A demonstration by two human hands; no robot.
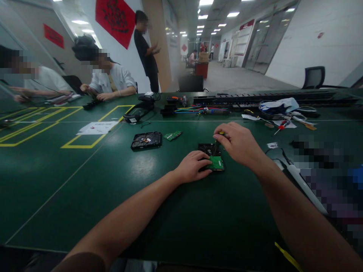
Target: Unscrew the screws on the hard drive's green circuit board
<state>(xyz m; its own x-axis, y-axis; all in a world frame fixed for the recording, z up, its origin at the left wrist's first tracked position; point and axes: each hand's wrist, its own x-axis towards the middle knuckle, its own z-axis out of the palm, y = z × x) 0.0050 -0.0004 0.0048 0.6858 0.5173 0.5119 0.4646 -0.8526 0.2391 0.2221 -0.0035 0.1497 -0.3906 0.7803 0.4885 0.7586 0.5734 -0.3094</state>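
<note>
Green circuit board point(217, 163) shows on the near part of a black hard drive point(209, 147), which lies flat on the dark green bench point(176, 223) between the person's two hands. The right-hand grip point(236, 145) pinches a slim screwdriver point(216, 146), its shaft pointing down over the drive. The left-hand grip point(194, 167) rests on the drive's left side, fingers spread and thumb along the near edge; whether it clamps the drive, one cannot tell. Well to the left sit a loose green board point(172, 135) and, just beside it, a second black drive point(146, 141). Farther right, a red-handled screwdriver point(282, 126) lies near crumpled cloth point(279, 105).
</note>
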